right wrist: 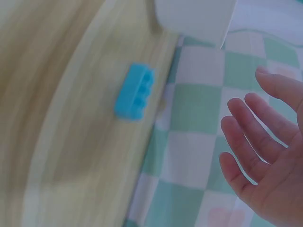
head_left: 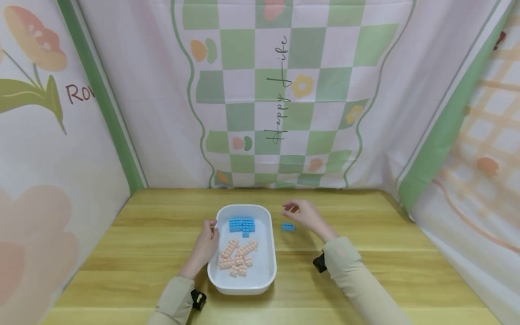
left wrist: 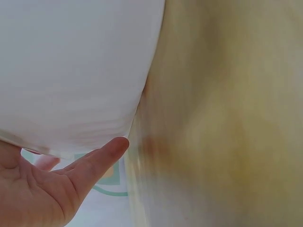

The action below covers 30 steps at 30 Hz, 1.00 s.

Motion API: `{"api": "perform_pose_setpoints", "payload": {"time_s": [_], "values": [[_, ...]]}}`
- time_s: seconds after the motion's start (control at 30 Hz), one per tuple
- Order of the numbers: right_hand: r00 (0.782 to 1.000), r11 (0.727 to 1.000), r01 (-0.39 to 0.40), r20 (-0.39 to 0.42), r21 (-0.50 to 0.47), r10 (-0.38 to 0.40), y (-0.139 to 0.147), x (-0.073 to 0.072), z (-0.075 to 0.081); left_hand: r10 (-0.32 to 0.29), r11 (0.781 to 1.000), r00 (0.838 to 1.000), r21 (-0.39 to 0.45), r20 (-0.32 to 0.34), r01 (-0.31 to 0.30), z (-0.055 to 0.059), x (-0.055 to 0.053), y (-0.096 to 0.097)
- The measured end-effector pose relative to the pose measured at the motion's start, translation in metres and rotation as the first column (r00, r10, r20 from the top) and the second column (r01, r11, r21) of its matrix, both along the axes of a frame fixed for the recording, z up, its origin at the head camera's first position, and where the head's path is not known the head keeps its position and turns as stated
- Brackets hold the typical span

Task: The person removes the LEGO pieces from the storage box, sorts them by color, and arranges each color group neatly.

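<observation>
A white plastic tub (head_left: 265, 271) stands on the table, with light blue toy bricks (head_left: 242, 225) packed together at its far end and several peach toy bricks (head_left: 239, 260) loosely spread nearer the front. At the tub's left side, my left hand (head_left: 207, 243) grips the rim; the thumb (left wrist: 102, 161) lies against the outer wall in the left wrist view. One blue brick (head_left: 288, 227) lies studs up on the table, right of the tub. Above and just beyond it hovers my right hand (head_left: 304, 214), fingers loosely bent and holding nothing; the right wrist view shows them apart from the brick.
The wooden table (head_left: 357, 280) ends at a fabric backdrop (head_left: 284, 113) with green and white checks. Printed curtains hang on the left and right sides. Each wrist wears a black camera (head_left: 319, 262).
</observation>
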State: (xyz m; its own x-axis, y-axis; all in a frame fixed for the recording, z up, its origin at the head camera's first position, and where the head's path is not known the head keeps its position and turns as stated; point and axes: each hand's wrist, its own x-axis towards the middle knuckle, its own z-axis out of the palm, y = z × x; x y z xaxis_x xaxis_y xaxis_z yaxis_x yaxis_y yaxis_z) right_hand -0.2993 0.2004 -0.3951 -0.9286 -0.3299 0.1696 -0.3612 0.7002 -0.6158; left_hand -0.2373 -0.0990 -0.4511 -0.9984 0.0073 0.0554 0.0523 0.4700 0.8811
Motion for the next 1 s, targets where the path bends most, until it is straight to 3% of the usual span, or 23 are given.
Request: {"api": "perform_pose_setpoints", "payload": {"time_s": [0.3,0.53,1.0], "values": [[0.997,0.998,-0.047,-0.058,-0.041,0.045,-0.040,-0.001,0.009,0.003,1.000,1.000,0.013,-0.008,-0.003,0.000,0.000,0.000],[0.991,0.995,-0.100,-0.086,-0.016,0.098,-0.062,-0.006,0.005,-0.006,1.000,1.000,0.020,-0.014,0.006,0.000,0.000,-0.001],[0.978,0.980,-0.197,-0.057,0.041,0.199,-0.084,-0.004,-0.004,0.000,1.000,1.000,0.025,0.001,0.000,-0.001,-0.002,-0.002]]}}
